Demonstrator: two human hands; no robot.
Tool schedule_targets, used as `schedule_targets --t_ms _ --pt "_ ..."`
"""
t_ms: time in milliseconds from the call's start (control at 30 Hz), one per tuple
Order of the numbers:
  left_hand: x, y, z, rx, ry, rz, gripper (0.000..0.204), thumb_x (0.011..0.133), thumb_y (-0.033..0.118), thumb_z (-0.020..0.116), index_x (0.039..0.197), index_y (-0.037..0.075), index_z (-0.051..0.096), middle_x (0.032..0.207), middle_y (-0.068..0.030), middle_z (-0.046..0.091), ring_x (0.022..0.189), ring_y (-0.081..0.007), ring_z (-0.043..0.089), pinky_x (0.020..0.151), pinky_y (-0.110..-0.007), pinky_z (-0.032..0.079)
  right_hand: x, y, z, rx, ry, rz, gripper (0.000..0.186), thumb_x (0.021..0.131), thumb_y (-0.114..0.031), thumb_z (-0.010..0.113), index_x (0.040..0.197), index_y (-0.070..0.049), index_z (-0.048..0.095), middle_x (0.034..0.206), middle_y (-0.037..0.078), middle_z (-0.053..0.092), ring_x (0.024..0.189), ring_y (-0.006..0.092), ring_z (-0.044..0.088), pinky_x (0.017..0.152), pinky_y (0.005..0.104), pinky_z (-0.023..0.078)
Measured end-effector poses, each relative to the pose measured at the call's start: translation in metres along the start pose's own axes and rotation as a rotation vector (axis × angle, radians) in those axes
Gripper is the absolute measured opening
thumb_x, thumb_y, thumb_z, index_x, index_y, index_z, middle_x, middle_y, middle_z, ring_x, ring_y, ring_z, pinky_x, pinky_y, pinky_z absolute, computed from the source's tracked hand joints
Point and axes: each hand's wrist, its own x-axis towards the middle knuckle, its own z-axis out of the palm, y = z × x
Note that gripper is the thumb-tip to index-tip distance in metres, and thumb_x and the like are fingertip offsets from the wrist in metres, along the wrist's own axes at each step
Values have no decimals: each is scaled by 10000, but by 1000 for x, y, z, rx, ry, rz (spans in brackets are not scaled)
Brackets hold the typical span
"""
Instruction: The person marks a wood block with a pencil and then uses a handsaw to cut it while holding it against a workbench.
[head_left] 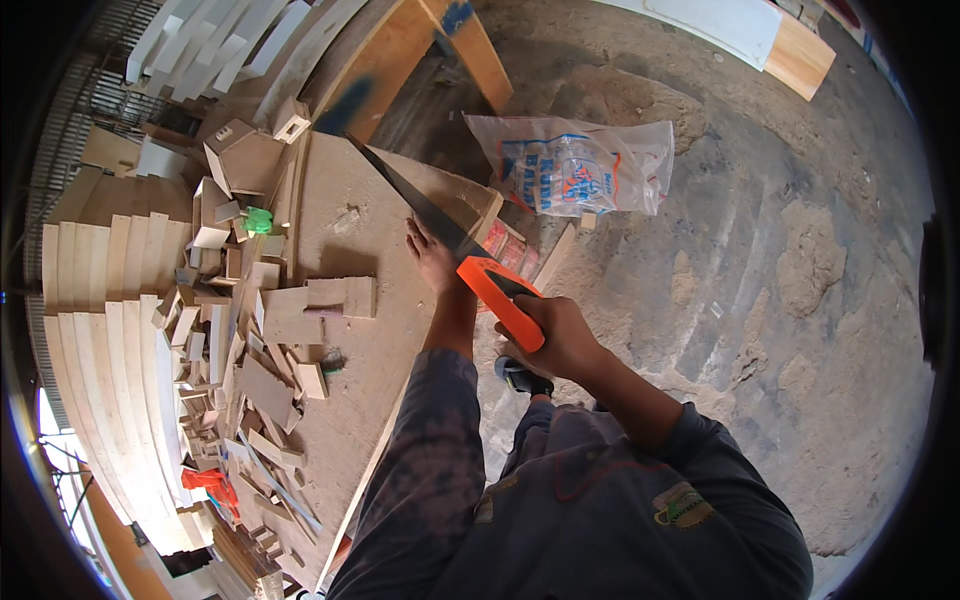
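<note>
**Saw blade running far-left from the right hand, along the board edge**

Saw first: I see a hand saw with a dark steel blade and bright orange plastic handle [470, 262] lying on a diagonal, its handle near and to the right, its tip far and to the left. My right hand [560, 335] is wrapped in a closed fist around the orange handle, so this hand sits at the near end of the blade's long axis. My left hand [430, 255] lies flat, fingers spread, pressed on the large pale plywood board [350, 400], just left of the blade and touching or nearly touching it; I cannot tell which. The blade crosses the board's right edge, where a thin wooden strip [553, 256] sticks out over the dusty concrete floor [760, 300]. The left hand is the nearer one to the cutting point; the right is farther back along the blade.

Left of the hands, a heap of small wooden offcuts [250, 340] covers the board. Far right of the blade lies a clear plastic bag with blue print [580, 165].
</note>
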Motion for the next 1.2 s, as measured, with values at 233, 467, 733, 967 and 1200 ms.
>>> schedule_targets --t_ms 233,467,733,967,1200 --pt "-2 17 -36 -155 168 -28 603 812 288 591 1283 -48 421 1352 -237 421 1286 -380 380 1050 -461 322 31 13 5 141 71 30 169 810 -114 689 883 9 599 681 138 612 582 223 578 584 325 457" --pt "0 26 -42 -167 141 -59 543 826 181 553 1301 -42 412 1392 -226 392 1306 -377 362 1042 -477 326 18 10 12 134 76 85 172 832 -102 682 905 17 581 646 87 550 579 125 485 559 286 427" --pt "-1 27 -54 -239 51 -103 554 830 147 523 1330 -42 376 1418 -242 349 1329 -382 318 1042 -477 306 25 12 20 -54 56 26 225 806 -129 704 959 18 628 625 130 603 544 181 592 550 321 464" --pt "0 28 -53 -187 48 -116 545 840 146 512 1330 -49 372 1415 -250 351 1316 -389 332 1051 -481 295 -40 10 -18 -4 63 122 156 809 -76 676 781 25 560 573 76 501 528 99 451 499 284 403" --pt "0 27 -58 -167 19 -120 515 850 137 489 1322 -46 393 1415 -241 365 1313 -384 341 1048 -476 297 -19 14 -3 24 85 73 148 816 -67 672 787 28 563 569 70 482 535 80 458 504 273 402"
